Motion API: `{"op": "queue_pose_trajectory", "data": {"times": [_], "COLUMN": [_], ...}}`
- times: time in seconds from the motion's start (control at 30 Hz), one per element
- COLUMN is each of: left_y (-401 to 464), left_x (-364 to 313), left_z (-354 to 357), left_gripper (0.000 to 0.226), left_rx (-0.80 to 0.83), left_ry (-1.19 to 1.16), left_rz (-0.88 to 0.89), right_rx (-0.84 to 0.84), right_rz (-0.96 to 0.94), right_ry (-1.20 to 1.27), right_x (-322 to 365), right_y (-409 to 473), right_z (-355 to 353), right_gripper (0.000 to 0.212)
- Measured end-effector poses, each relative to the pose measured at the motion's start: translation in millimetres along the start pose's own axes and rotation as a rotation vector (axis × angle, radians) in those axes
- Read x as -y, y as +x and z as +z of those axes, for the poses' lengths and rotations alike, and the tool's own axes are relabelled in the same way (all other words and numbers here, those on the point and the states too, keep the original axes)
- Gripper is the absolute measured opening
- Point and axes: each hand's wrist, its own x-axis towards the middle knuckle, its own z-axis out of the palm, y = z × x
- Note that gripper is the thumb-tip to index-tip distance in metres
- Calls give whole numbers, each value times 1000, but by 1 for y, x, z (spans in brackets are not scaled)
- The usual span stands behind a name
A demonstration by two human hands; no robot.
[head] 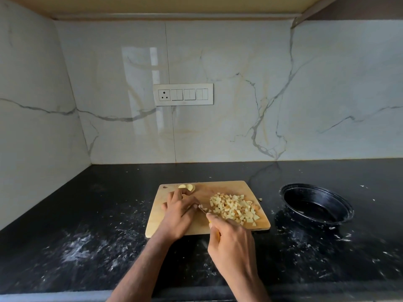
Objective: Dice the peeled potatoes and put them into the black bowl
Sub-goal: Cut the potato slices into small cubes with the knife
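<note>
The right hand (233, 240) grips a knife (204, 210); the left hand (181, 209) maybe holds potato on the board (218, 188), fingers curled. Potato cubes (235, 209) lie right.

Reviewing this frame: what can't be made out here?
- Head view: knife blade, mostly hidden between left hand and right hand, thin and blurred.
- Potato piece being cut: covered by the left hand's fingers.
- Black bowl interior: too dark to tell whether any dice lie inside.
</note>
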Motion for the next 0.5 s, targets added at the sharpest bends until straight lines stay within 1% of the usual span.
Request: {"op": "queue_pose_trajectory", "data": {"times": [0.1, 0.23, 0.33, 0.43, 0.5], "left_y": [3, 3, 2, 4, 5], "left_x": [2, 4, 4, 4, 3], "left_z": [1, -1, -6, -6, -5], "left_gripper": [23, 24, 18, 21, 18], "left_rx": [-76, -226, -300, -324, -317], "left_ry": [-92, -170, -187, -200, -190], "left_rz": [-68, -98, -131, -170, -190], "right_rx": [-51, -58, -7, 56, 136], "right_rz": [24, 1, -32, -63, -49], "right_ry": [47, 65, 14, -34, -58], "right_x": [1, 1, 4, 5, 5], "right_y": [-2, -3, -2, 1, 2], "right_z": [-6, -5, -1, 0, 1], "right_gripper": [29, 25, 30, 32, 25]}}
